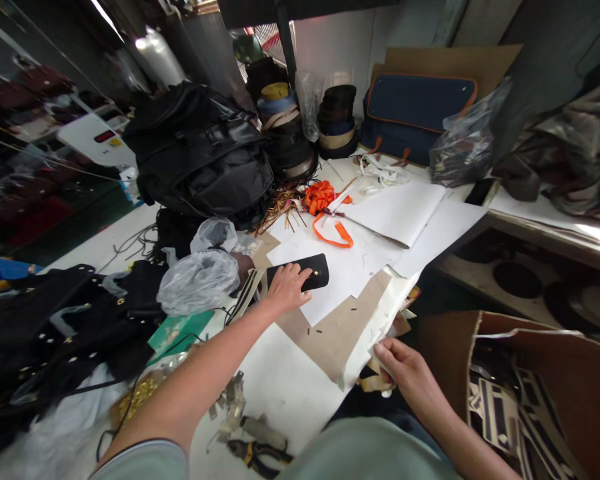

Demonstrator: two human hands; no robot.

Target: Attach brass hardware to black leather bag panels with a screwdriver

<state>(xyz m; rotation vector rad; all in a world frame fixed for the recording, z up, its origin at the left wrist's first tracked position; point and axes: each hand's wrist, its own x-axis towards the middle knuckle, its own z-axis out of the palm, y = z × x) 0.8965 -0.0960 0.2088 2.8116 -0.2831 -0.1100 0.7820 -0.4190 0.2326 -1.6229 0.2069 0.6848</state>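
Note:
A flat black strap-like piece (pixel 322 265) with a rounded end and a small gold-coloured fitting lies on white paper (pixel 330 300). Over it, my left hand (pixel 289 288) has bent fingers and presses on it; the index finger reaches close to the fitting. Whether the fingers go under the piece is hidden. At the table's front edge, my right hand (pixel 400 363) is closed, thumb against the fingers. What it pinches, if anything, does not show clearly. Small scraps (pixel 375 381) hang near those fingertips.
Pliers (pixel 257 457) lie at the near edge. Clear plastic bags (pixel 200 280) and black bags (pixel 205 160) fill the left. Behind are orange ribbon (pixel 323 197), rolls of webbing (pixel 337 123) and a blue bag (pixel 420 103). A cardboard box (pixel 545 353) with striped pieces stands right.

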